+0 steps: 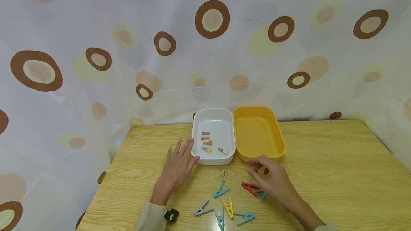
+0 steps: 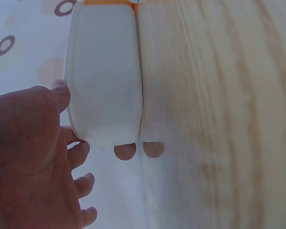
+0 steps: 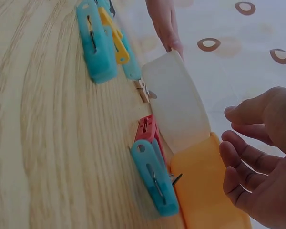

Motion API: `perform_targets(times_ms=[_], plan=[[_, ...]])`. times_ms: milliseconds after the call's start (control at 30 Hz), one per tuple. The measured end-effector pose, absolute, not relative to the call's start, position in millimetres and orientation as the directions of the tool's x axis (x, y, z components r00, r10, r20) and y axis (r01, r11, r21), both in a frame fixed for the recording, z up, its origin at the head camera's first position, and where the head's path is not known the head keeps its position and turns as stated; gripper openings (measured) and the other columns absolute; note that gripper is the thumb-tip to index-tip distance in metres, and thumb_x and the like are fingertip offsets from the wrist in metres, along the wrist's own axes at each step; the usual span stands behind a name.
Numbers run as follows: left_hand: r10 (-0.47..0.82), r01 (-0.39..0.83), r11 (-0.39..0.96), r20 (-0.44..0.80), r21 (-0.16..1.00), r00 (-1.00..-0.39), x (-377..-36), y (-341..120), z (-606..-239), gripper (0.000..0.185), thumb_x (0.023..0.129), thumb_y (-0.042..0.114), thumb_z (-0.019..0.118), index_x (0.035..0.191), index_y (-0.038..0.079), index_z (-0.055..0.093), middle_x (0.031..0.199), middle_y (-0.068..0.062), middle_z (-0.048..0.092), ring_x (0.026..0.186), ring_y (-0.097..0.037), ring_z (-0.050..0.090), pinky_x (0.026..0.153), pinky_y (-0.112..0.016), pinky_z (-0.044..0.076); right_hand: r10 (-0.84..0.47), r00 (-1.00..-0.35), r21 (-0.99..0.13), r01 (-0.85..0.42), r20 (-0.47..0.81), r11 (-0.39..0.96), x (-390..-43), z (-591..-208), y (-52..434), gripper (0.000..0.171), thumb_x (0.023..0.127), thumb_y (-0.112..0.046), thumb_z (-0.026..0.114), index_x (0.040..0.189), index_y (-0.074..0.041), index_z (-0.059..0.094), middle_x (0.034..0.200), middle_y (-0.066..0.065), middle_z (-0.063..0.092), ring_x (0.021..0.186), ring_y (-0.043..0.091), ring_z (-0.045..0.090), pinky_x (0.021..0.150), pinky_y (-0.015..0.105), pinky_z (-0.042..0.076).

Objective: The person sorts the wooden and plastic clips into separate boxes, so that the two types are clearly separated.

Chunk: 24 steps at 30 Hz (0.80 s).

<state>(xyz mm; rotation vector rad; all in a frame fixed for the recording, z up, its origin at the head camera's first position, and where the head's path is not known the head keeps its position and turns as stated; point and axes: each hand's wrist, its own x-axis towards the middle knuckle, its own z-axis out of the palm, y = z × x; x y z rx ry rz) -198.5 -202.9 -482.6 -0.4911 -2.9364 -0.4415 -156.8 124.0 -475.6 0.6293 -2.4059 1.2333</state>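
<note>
My left hand (image 1: 178, 163) lies flat on the wooden table with straight fingers, its fingertips against the left wall of a white box (image 1: 213, 159). The left wrist view shows that hand (image 2: 38, 157) beside the box's wall (image 2: 105, 71). Several small pegs (image 1: 207, 142) lie inside the white box. A yellow box (image 1: 257, 131) stands empty to its right. My right hand (image 1: 271, 177) hovers at the yellow box's front edge with loosely curled fingers, holding nothing (image 3: 257, 162). Under it lie a red clothespin (image 1: 249, 187) and a teal one (image 3: 155, 176).
More clothespins lie scattered near the table's front: teal (image 1: 221, 190), yellow (image 1: 228, 208), grey (image 1: 202, 209), further teal ones (image 1: 244, 217) and a small wooden one (image 1: 223, 175). A spotted curtain (image 1: 205, 45) hangs behind the table (image 1: 337, 159).
</note>
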Motion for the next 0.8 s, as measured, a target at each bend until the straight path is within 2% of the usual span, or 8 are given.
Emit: perform_targets(times_ms=[233, 567, 800], plan=[[0.299, 0.337, 0.902, 0.173, 0.268, -0.938, -199, -202, -482, 0.069, 0.11, 0.049, 0.038, 0.165, 0.01, 0.021, 0.169, -0.006, 0.021, 0.156, -0.037, 0.013, 0.12, -0.066, 0.011, -0.217, -0.874, -0.7, -0.48, 0.435, 0.529, -158, -484, 134, 0.022, 0.084, -0.002, 0.084, 0.102, -0.01, 0.075, 0.092, -0.004, 0.071, 0.078, 0.005, 0.061, 0.062, 0.027, 0.051], [0.301, 0.341, 0.902, 0.178, 0.266, -0.937, -197, -203, -482, 0.07, 0.11, 0.051, 0.036, 0.165, 0.011, 0.02, 0.169, -0.006, 0.022, 0.156, -0.037, 0.014, 0.121, -0.066, 0.011, -0.211, -0.936, -0.736, -0.352, 0.281, 0.578, -164, -493, 145, 0.021, 0.086, -0.005, 0.082, 0.105, -0.004, 0.073, 0.088, -0.004, 0.071, 0.076, 0.006, 0.064, 0.066, 0.026, 0.055], [0.304, 0.341, 0.902, 0.172, 0.264, -0.937, -197, -204, -482, 0.07, 0.11, 0.05, 0.037, 0.165, 0.011, 0.02, 0.17, -0.006, 0.021, 0.156, -0.037, 0.013, 0.12, -0.066, 0.011, -0.202, -0.959, -0.734, -0.282, 0.198, 0.618, -166, -499, 145, 0.019, 0.086, -0.007, 0.082, 0.103, -0.004, 0.074, 0.087, -0.004, 0.07, 0.074, 0.006, 0.062, 0.068, 0.026, 0.055]])
